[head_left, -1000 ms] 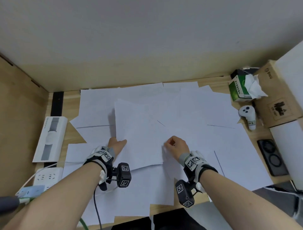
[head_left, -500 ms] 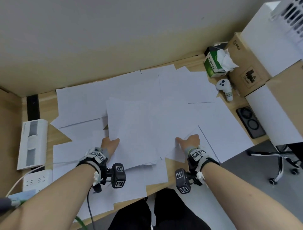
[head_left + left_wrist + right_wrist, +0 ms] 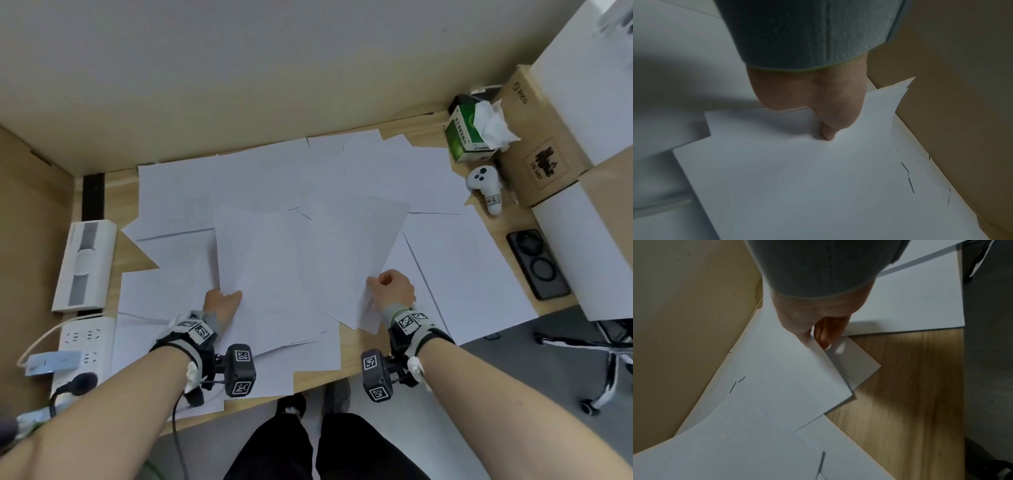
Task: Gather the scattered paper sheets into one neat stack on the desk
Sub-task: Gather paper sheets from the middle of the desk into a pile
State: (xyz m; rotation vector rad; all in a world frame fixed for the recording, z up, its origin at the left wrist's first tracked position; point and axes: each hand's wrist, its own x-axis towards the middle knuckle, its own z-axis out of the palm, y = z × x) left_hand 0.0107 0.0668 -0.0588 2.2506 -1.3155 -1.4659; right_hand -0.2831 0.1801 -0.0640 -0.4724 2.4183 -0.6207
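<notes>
Several white paper sheets [image 3: 274, 174] lie scattered and overlapping across the wooden desk [image 3: 424, 125]. My left hand [image 3: 227, 298] grips the near edge of a small gathered stack [image 3: 263, 274] in the middle; in the left wrist view its thumb presses on the stack's top sheet [image 3: 818, 178] while the fingers stay hidden beneath. My right hand [image 3: 375, 286] pinches the near edge of a single sheet [image 3: 352, 246], which is lifted and tilted just right of the stack. The right wrist view shows that sheet [image 3: 789, 378] between thumb and fingers, raised above the desk [image 3: 900, 386].
A white power strip [image 3: 78, 346] and a white device [image 3: 85, 263] sit at the left edge. At the right are a green tissue box [image 3: 466, 137], a white controller [image 3: 486, 188], a black case [image 3: 537, 263] and cardboard boxes [image 3: 541, 150]. A chair base [image 3: 609, 359] stands right of the desk.
My right hand reached out to the right, took hold of a sheet and now holds it raised beside the stack. My left hand has kept its grip on the stack.
</notes>
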